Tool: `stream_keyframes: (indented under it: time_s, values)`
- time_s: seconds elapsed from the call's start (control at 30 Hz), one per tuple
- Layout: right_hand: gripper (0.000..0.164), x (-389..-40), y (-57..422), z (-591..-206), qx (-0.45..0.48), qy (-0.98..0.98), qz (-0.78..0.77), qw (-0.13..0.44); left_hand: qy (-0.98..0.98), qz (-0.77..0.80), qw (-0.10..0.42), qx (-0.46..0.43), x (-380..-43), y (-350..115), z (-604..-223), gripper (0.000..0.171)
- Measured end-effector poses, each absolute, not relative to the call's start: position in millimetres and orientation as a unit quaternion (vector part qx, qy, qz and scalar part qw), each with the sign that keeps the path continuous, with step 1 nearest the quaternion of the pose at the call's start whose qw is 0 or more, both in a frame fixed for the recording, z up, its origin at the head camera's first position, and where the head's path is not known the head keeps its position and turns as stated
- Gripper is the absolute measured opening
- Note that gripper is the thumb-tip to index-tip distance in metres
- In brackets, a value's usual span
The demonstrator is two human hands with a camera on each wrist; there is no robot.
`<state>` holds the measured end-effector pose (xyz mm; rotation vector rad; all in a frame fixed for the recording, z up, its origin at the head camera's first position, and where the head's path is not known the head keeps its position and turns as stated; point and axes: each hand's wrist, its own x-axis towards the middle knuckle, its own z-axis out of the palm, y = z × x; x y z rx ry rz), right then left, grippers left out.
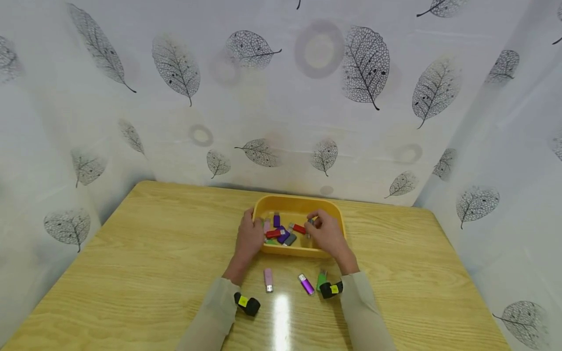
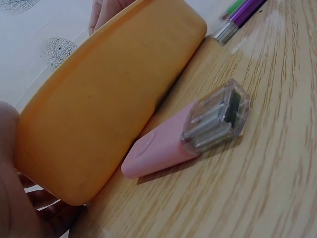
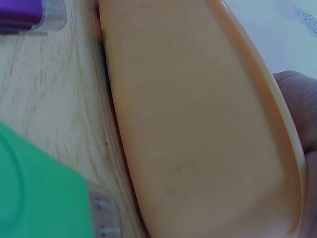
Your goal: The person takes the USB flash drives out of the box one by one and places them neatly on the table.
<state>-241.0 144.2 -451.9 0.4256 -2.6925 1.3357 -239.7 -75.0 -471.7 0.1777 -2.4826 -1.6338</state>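
Note:
A yellow-orange plastic tray (image 1: pixel 298 251) holds several USB flash drives in purple, red, grey, pink and green, mostly heaped in its left half. My left hand (image 1: pixel 250 236) grips the tray's left end; in the left wrist view its fingers (image 2: pixel 42 203) curl about the outside of the corner. Over the right half of the tray, my right hand (image 1: pixel 326 233) pinches a small greyish flash drive (image 1: pixel 309 229), partly hidden by the fingers. Just left of it lies a red flash drive (image 1: pixel 299 228). The tray wall (image 3: pixel 188 119) hides the right fingertips in the right wrist view.
On the wooden table (image 1: pixel 167 273) in front of the tray lie a pink flash drive (image 1: pixel 268 279), a purple one (image 1: pixel 306 284) and a green one (image 1: pixel 322 279), the last beside the right wrist camera (image 1: pixel 330 290). A leaf-print curtain (image 1: pixel 281 97) stands behind the tray.

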Motion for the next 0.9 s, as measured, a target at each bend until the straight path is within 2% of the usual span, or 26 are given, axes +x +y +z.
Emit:
stream_keyframes:
  time_s: [0.37, 0.67, 0.9]
  values:
    - [0.019, -229, 134, -427, 0.204, -0.880, 0.422, 0.079, -0.831, -0.548, 0.070, 0.070, -240, -74, -471, 0.040]
    - [0.019, -212, 119, -408, 0.268, -0.892, 0.360, -0.049, -0.829, -0.551, 0.064, 0.073, -242, -74, -470, 0.040]
    - [0.005, -197, 108, -399, 0.332, -0.903, 0.256, -0.095, -0.831, -0.548, 0.057, 0.076, -242, -74, -472, 0.040]
